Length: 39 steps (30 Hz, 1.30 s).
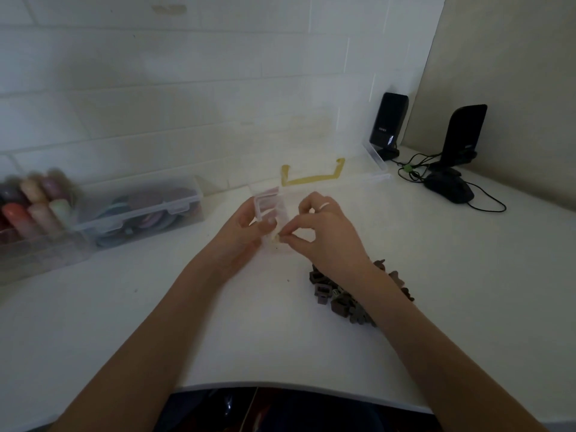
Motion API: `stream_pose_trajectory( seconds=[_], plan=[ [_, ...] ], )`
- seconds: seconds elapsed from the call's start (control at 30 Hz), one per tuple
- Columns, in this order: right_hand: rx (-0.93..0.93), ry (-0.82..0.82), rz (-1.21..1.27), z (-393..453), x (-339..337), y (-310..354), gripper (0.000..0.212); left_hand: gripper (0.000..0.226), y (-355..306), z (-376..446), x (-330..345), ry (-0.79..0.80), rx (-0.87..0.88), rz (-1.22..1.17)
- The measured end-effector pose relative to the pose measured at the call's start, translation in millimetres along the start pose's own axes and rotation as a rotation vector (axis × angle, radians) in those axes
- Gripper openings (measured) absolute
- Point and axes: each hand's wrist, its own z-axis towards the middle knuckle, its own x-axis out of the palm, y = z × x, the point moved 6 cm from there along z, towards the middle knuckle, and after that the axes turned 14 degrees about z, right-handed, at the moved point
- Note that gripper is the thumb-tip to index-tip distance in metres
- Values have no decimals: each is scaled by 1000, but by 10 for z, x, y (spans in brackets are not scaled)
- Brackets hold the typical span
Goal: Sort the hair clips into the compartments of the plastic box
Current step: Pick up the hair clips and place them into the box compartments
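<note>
Plainly much remained: the left hand (249, 227) gripped the plastic box (271, 203); the right hand (324, 227) pinched a pale clip (276, 239) over it; a brown clip pile (339, 299) waited.

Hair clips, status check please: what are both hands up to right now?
Left hand grips the clear plastic box. Right hand pinches a small pale clip at the box. Brown clip pile waits under the right wrist. Nothing in the way.
</note>
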Motion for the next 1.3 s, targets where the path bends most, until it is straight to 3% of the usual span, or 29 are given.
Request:
stream_pose_trajectory(
  seconds=[0.1, 0.2, 0.3, 0.5, 0.67, 0.83, 0.93, 1.1, 1.3],
  plan=[
    [-36, 19, 27, -66, -33, -27, 15, 51, -20, 0, -13, 1, 13, 13],
    [98, 26, 254, -168, -269, -142, 14, 49, 14, 35, -65, -33, -9, -18],
    [209, 87, 273, -265, -470, -341, 9, 54, 45, 54, -103, -56, -22, -54],
    [288, 217, -48, -311, -430, -462, 15, 68, 83, 77, -150, -91, -31, -45],
    [324, 315, -221, -332, -354, -463, 25, 61, 55, 70, -163, -116, -45, -30],
    [296, 275, -155, -318, -334, -420, 16, 68, 48, 52, -142, -89, -59, -93],
    [260, 144, 77, -290, -403, -393, 15, 67, -3, 23, -104, -68, -64, -98],
    [181, 5, 291, -262, -434, -256, 13, 90, -49, -10, -46, -23, -47, -86],
    [94, -87, 379, -245, -399, -101, 12, 87, -84, -38, 5, 14, -55, -105]
  ],
)
